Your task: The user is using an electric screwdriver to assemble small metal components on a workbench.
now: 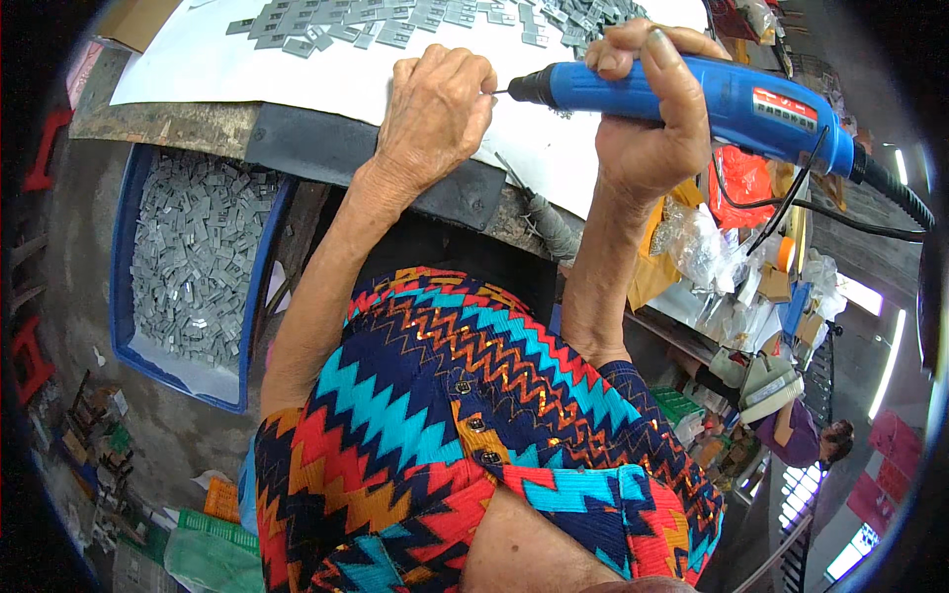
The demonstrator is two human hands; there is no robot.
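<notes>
- Right hand (pixel 652 128) wraps the blue power tool (pixel 732 99), its tip (pixel 501 92) pointing left.
- Left hand (pixel 432 114) curls beside that tip; I can't tell what it holds.

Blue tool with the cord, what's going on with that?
The person's right hand grips the blue tool, its thin tip pointing at the fingertips of the left hand. Those fingers are curled together above a white sheet; whether they hold anything is hidden. Gray pieces lie spread on the sheet beyond the hands, and many more lie jumbled in a blue bin at the left.
</notes>
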